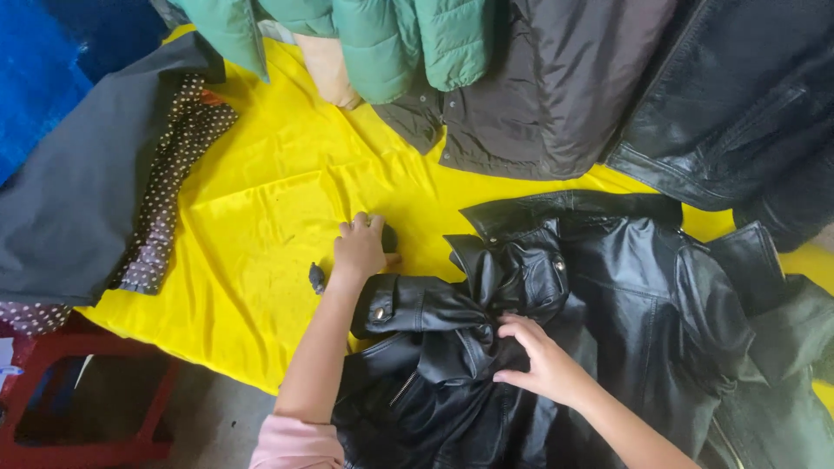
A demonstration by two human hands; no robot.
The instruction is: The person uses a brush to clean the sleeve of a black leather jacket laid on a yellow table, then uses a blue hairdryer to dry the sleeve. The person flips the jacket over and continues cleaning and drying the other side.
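A black leather jacket (625, 295) lies crumpled on a yellow cloth (261, 208). My left hand (360, 247) rests on the cloth just left of the jacket, closed over a small dark object (390, 237) that is mostly hidden. Another small dark object (316, 277) lies on the cloth beside my left wrist. My right hand (539, 360) presses on the bunched leather near the jacket's front, fingers spread on its folds. A pink sleeve (295, 443) shows on my left arm.
Along the top lie a green puffer jacket (382, 43), a dark brown coat (539, 87) and another black jacket (738, 95). A grey garment with dotted lining (104, 182) lies at the left. A red stool (87, 408) stands at the lower left, blue sheeting (35, 78) at the upper left.
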